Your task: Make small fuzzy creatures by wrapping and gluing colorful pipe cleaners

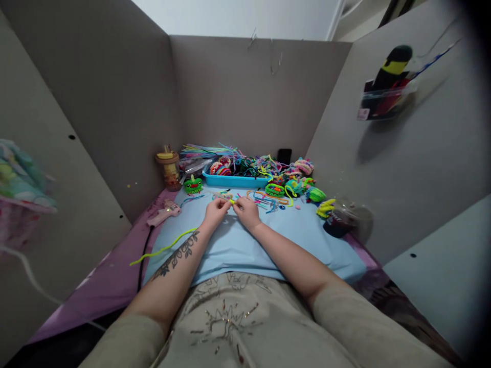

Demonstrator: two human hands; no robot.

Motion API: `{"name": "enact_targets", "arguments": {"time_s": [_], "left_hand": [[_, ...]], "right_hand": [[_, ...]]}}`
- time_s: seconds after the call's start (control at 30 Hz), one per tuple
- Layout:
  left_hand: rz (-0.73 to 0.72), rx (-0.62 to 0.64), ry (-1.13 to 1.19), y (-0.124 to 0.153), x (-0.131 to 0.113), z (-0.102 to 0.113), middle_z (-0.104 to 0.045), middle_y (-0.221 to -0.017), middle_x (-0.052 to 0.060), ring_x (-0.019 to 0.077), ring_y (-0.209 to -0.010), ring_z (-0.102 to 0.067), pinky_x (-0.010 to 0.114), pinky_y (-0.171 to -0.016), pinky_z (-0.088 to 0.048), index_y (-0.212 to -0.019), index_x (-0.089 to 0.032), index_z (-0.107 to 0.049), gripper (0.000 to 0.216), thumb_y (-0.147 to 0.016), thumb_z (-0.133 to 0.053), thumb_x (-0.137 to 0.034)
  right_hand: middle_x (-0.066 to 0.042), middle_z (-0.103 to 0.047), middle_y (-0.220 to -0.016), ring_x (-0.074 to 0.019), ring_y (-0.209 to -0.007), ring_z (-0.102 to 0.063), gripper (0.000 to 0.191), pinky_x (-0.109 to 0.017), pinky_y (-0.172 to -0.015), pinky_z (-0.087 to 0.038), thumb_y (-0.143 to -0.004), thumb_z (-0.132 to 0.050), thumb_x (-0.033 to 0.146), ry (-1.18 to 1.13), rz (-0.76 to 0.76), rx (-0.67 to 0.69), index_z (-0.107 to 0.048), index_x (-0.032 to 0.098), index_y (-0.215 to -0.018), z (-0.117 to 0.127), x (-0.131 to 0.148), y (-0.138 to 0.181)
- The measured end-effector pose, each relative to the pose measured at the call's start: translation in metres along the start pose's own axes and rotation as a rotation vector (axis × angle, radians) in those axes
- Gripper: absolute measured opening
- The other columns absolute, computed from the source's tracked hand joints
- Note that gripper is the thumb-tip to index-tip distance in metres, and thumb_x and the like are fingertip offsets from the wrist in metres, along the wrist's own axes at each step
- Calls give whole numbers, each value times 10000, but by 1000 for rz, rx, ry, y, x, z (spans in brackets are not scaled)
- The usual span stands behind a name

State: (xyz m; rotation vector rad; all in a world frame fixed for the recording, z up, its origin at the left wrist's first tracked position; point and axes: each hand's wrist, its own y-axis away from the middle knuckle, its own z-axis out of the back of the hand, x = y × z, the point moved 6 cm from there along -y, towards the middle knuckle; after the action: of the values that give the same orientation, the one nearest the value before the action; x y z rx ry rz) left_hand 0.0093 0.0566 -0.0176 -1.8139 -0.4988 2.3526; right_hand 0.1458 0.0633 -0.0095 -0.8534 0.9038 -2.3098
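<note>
Work surface: pale blue cloth mat (299,240) on a purple-covered table (103,281), boxed in by grey cardboard partitions.

Item in hand: a short, thin neon yellow-green fuzzy pipe cleaner piece (232,202), held between the two hands just above the mat, on the near side of the bright blue shallow plastic tray (233,180). Judged very light, soft on the surface, with a wire core that bends readily and keeps its bend; not fragile, not slippery given the pile. Best taken at the ends with fingertip pinches, since the middle would kink under pressure.

Left hand (216,211): fingers curled in, tips brought together on the left end of the piece; a pinch, not a fist. Right hand (246,211): fingers likewise closed to a pinch on the right end. The exact contact points are too small to resolve.

Relative to the tray: a heap of multicoloured pipe cleaners (245,163) in and behind it; a green coiled pipe-cleaner figure (193,185) just left of it; a small lidded jar with a yellow top (169,168) further left; a pale pink glue gun (164,212) nearer and to the left, off the mat; a long loose yellow-green pipe cleaner (164,249) nearer still, crossing the mat's left edge; a clear plastic cup with dark liquid (341,220) to the near right
</note>
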Motion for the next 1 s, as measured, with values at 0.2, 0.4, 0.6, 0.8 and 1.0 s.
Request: {"name": "enact_targets", "arguments": {"time_s": [0.2, 0.4, 0.6, 0.8, 1.0], "left_hand": [[44, -40, 16, -1, 4, 3, -542, -503, -8, 115, -494, -507, 231, -494, -370, -577, -155, -552, 349, -739, -580, -463], [-4, -12, 119, -3, 4, 0, -604, -636, 18, 124, -572, -556, 235, -554, -436, -702, -143, -594, 263, -755, -558, -398], [-53, 30, 111, -4, 1, -3, -641, -673, 40, 143, -602, -592, 252, -577, -468, -732, -137, -624, 181, -744, -553, -303], [-45, 1, 61, -2, 1, -1, -672, -681, 39, 158, -628, -625, 270, -613, -497, -763, -143, -657, 173, -717, -602, -301], [-34, -4, 119, -1, 4, -3, -678, -716, 48, 140, -585, -609, 263, -576, -512, -793, -132, -661, 205, -715, -607, -314]], "right_hand": [[-33, -580, -695, -197, -755, -505, 138, -306, -728, -399, -809, -535, 198, 25, 83, 4, -570, 202, -676, 1, 8, 1], [-51, -642, -795, -200, -791, -540, 137, -324, -763, -422, -860, -502, 259, -98, 104, 5, -619, 190, -877, 4, 12, 1], [-56, -655, -806, -201, -798, -555, 172, -334, -785, -424, -872, -454, 216, -117, 111, 23, -622, 193, -845, 2, 12, 1], [-59, -612, -771, -204, -778, -537, 152, -329, -759, -424, -864, -433, 207, -139, 33, -23, -573, 189, -806, 2, 3, -1], [-61, -595, -773, -205, -780, -525, 126, -320, -734, -416, -856, -437, 216, -156, -25, -39, -546, 190, -797, 4, 0, -2]]}}
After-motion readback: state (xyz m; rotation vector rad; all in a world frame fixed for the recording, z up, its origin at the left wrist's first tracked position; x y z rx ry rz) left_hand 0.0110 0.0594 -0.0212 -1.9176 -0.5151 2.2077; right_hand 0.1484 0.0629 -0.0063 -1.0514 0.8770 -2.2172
